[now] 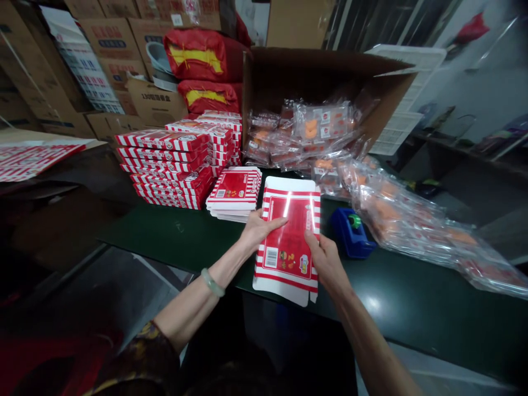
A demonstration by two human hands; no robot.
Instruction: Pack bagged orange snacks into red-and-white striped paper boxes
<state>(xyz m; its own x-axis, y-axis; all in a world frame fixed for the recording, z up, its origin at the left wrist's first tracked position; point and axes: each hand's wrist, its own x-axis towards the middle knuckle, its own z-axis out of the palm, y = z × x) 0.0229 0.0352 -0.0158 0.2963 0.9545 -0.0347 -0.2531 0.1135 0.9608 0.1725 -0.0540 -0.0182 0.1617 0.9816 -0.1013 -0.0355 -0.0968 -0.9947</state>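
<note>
Both my hands hold one flat, unfolded red-and-white striped carton (289,231) above the front edge of the green table (173,236). My left hand (258,230) grips its left edge, thumb lying across the printed face. My right hand (324,258) grips the lower right part, fingers closed on it. Just behind the carton lies a stack of the same flat cartons (235,192).
Filled striped boxes (169,165) are piled at the left back. A big open cardboard box (322,99) spills clear bags of orange goods (391,209) across the right side. A blue tape dispenser (350,231) sits right of my hands. Cardboard boxes and red sacks stand behind.
</note>
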